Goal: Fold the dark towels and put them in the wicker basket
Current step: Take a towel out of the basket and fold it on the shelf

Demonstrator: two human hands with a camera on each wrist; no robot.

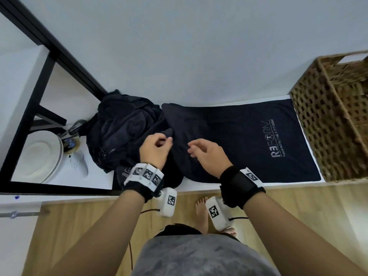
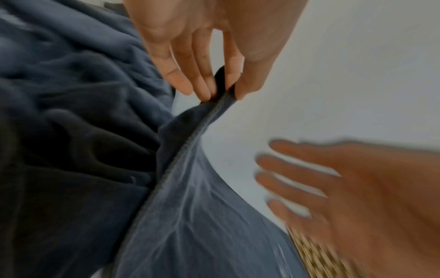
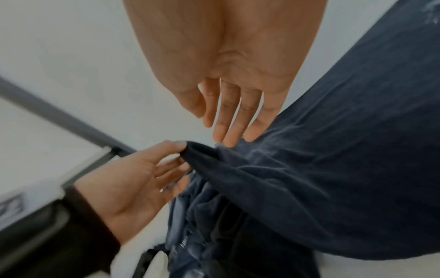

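Your left hand (image 1: 154, 149) pinches a raised edge of the spread dark towel (image 1: 239, 140) lying on the table (image 1: 199, 186). Your right hand (image 1: 207, 154) hovers just beside it, fingers relaxed, holding nothing. The heap of towels (image 1: 123, 128) sits left; the wicker basket (image 1: 334, 116) stands right.

Soft, even, dim indoor light; faint shadows. Wide-angle bending at edges. Wrist views motion-blurred, grainy.
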